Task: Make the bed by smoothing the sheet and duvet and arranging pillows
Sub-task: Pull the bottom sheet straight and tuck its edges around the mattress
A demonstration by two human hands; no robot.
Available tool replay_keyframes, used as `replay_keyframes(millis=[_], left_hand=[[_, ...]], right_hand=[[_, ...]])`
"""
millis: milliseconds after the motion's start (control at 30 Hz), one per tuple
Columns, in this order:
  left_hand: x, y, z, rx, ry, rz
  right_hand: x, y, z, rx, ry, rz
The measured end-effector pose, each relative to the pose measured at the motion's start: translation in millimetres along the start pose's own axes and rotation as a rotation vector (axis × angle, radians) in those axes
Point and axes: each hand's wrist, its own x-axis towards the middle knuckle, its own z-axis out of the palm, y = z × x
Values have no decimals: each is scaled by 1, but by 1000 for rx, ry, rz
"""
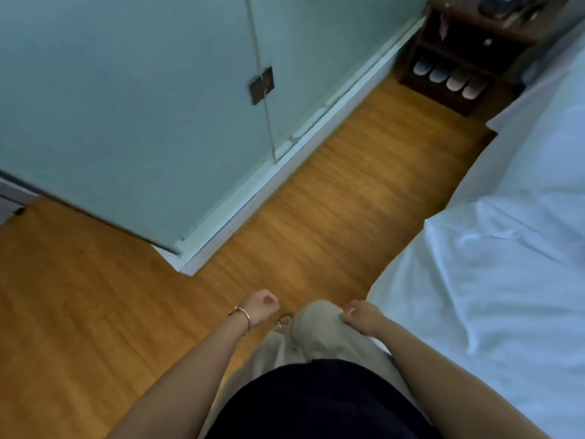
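1. Bed (522, 248) is lying along the right side of the view, its white covering draping over the near edge and running away toward the far corner; creases are showing across the top, so the smoothing looks to be unfinished. I cannot tell sheet from duvet in the white cloth, and no pillows are showing.
2. Wooden floor (95, 312) is forming a narrow aisle between the bed and the pale green wall (126, 90); the person appears to be walking along it, probably to reach another part of the bed.
3. Nightstand (468, 52) of dark wood is standing at the far end of the aisle, beside the head of the bed, with slippers (449, 76) sitting in a row on its lowest shelf, tucked out of the walking path.
4. Beige trouser leg (319, 327) is lifting forward at the knee, which fits a stride in progress.
5. Left hand (259, 307) is hanging over the floor, well apart from the bed, its fingers curling loosely inward and holding nothing; a bracelet (242, 318) is circling its wrist.
6. Right hand (361, 315) is hovering just beside the raised knee and near the bed's edge, fingers likewise curling loosely with nothing in them, so neither hand is working on the covering at present.
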Motion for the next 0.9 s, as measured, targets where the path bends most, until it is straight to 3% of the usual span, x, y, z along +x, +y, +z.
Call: replay_keyframes(millis=[167, 267, 467, 633, 900], left_hand=[[84, 91, -31, 72, -163, -2], [131, 174, -41, 153, -288, 13], [226, 370, -55, 337, -361, 105], [290, 552, -34, 522, -399, 288], [366, 818, 56, 797, -569, 646]], right_hand=[[37, -15, -76, 261, 3, 41], [74, -7, -134, 337, 7, 64], [125, 21, -303, 497, 159, 144], [148, 58, -425, 616, 452, 261], [164, 142, -563, 943, 678, 553]])
